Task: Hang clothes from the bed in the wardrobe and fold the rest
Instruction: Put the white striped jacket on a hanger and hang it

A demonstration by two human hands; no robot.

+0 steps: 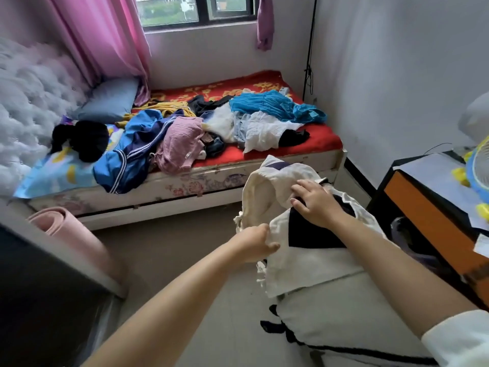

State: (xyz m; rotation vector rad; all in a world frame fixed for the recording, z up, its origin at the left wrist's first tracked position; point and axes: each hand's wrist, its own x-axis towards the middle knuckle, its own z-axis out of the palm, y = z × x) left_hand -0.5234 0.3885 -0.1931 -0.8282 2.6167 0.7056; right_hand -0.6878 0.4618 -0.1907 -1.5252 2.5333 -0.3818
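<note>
- My left hand (258, 241) pinches the lower edge of a cream sailor-style top (304, 250), fingers curled into the cloth.
- My right hand (315, 201) lies on the top's dark navy collar panel, fingers bent and pressing into the fabric; I cannot tell whether it actually grips.
- I hold the top in the air over the floor, just in front of the bed (211, 181).
- On the bed's red blanket lies a jumble of clothes: a blue-and-white jacket (132, 154), a pink garment (180, 144), a white blouse (267, 131) and a turquoise dress (275, 105).
- A grey pillow (108, 100) rests near the pink curtain (105, 35).
- An orange-fronted desk (428, 207) stands to the right.
</note>
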